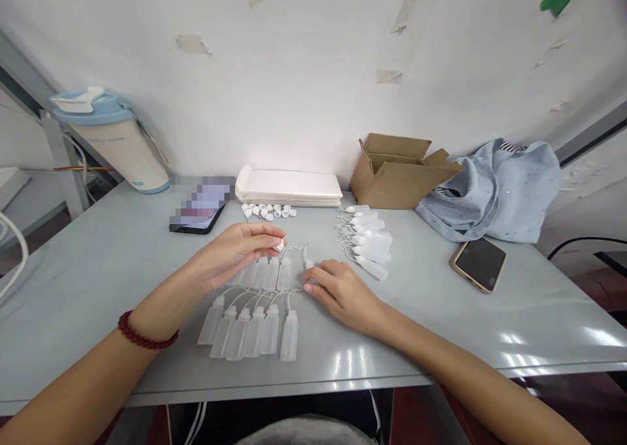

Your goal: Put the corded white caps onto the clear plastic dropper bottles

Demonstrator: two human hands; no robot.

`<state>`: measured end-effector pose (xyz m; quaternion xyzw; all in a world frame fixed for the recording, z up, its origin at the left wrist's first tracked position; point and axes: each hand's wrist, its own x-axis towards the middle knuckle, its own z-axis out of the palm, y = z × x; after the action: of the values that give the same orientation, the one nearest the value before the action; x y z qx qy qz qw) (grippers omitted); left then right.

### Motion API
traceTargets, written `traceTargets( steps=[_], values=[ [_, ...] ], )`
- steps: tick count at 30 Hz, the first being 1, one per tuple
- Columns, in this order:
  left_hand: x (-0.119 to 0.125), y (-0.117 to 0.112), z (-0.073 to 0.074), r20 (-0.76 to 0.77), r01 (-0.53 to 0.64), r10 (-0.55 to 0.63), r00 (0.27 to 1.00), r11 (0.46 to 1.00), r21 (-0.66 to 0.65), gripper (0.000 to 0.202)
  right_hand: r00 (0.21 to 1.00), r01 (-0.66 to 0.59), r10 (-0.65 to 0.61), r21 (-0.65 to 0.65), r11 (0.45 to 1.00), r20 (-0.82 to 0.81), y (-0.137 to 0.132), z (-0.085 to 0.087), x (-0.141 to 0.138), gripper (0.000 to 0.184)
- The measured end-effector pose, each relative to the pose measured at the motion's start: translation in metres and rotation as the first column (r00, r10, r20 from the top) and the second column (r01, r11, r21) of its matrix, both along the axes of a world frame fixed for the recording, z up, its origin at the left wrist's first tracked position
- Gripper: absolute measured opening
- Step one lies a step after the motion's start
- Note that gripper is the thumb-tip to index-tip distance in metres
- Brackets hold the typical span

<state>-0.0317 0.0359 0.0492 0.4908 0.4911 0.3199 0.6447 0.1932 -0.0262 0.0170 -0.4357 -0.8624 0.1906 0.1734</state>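
Between the thumb and fingertips of my left hand is a small white cap. My right hand rests low over the table, its fingers closed around a small plastic squeeze bottle; the bottle's nozzle and thin tube show, its body is hidden by the hand. Below my left hand lies a row of translucent bottles, partly covered by that hand. Nearer the front edge is another row of bottles with thin curved tubes on their tops. One bottle lies slightly apart at that row's right end.
Several loose white caps lie before a white stack. More bottles are piled right of centre. An open cardboard box, a blue bag, a phone, another phone and a tumbler surround the work area.
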Motion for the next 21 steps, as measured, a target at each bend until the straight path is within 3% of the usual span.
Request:
traceTargets(
  steps=[8,17,21],
  values=[
    [0.004,-0.001,0.002,0.027,-0.042,0.042,0.999,0.999,0.013,0.024,0.999,0.050,-0.050,0.016,0.999,-0.006,0.000,-0.003,0.000,0.030],
    [0.010,-0.006,0.001,0.057,-0.051,0.054,0.997,0.997,-0.055,0.019,0.979,0.136,-0.125,0.061,0.989,-0.161,0.003,-0.002,0.005,0.017],
    [0.017,-0.013,0.000,0.062,-0.064,0.068,0.996,0.996,-0.063,0.017,0.971,0.110,-0.090,0.079,0.991,-0.223,0.001,0.002,0.005,0.012]
  ],
)
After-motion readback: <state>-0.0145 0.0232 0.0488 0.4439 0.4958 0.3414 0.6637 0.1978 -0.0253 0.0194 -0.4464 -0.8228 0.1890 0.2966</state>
